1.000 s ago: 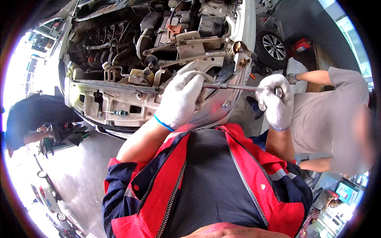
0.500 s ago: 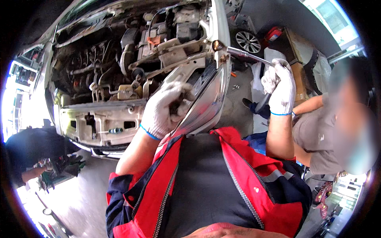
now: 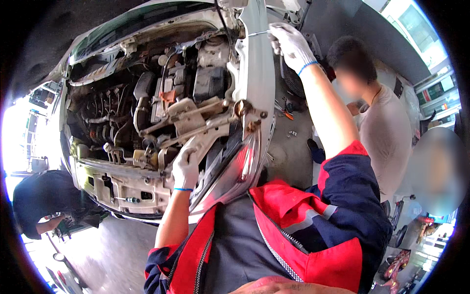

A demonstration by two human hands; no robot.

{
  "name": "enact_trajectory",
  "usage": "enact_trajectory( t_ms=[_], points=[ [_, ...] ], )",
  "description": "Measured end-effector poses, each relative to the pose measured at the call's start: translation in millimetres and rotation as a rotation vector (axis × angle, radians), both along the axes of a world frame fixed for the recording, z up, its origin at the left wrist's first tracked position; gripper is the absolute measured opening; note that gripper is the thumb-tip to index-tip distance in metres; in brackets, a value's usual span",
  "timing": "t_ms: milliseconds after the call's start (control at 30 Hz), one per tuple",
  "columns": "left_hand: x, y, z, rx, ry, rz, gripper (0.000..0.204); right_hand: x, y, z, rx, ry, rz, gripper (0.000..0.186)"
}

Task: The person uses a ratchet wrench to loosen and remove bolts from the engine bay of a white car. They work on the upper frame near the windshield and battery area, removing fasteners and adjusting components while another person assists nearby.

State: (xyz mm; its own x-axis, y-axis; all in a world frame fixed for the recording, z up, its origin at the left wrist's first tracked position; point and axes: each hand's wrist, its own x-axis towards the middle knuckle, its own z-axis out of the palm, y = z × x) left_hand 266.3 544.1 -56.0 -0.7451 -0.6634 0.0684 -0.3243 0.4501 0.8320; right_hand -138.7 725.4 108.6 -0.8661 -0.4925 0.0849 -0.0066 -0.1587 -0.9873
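My right hand (image 3: 292, 46), in a white work glove, is stretched far forward beside the car's white fender (image 3: 259, 73). It grips a ratchet wrench with a slim silver extension bar (image 3: 259, 33), whose tip points left across the fender's upper edge. Part of the tool is hidden by the glove. My left hand (image 3: 186, 169), gloved too, is at the car's front frame (image 3: 208, 139) near the headlight (image 3: 247, 164). Its fingers are curled closed; what lies inside them cannot be seen. The exposed engine bay (image 3: 117, 103) spreads to the left.
A small teal-handled tool (image 3: 131, 200) lies on the front panel. To the right stands a person in a grey shirt (image 3: 384, 132), with another blurred figure behind. A person in dark clothes (image 3: 49, 201) bends at the left. Orange-handled pliers (image 3: 289, 115) lie on the floor.
My right hand has swung forward and left with the ratchet wrench, from beside the fender to its upper edge. My left hand has lowered toward the frame. The view has shifted; the grey-shirted person has straightened.
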Motion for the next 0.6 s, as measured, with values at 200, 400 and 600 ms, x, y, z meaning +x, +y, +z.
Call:
enact_trajectory(
  t_ms=[200,400,600],
  points=[
    [-13.2,15.7,-37.4,-0.369,-0.033,0.045,0.018,-102.2,-77.2,-21.4,0.254,0.201,0.244,0.025],
    [-24.2,23.0,-31.7,-0.426,-0.14,0.08,0.016,-161.5,-120.6,-35.6,0.79,0.827,0.165,0.053],
    [-23.2,24.5,-34.5,-0.401,-0.122,0.11,0.015,-175.9,-131.3,-17.4,0.943,0.715,0.284,0.05]
  ],
)
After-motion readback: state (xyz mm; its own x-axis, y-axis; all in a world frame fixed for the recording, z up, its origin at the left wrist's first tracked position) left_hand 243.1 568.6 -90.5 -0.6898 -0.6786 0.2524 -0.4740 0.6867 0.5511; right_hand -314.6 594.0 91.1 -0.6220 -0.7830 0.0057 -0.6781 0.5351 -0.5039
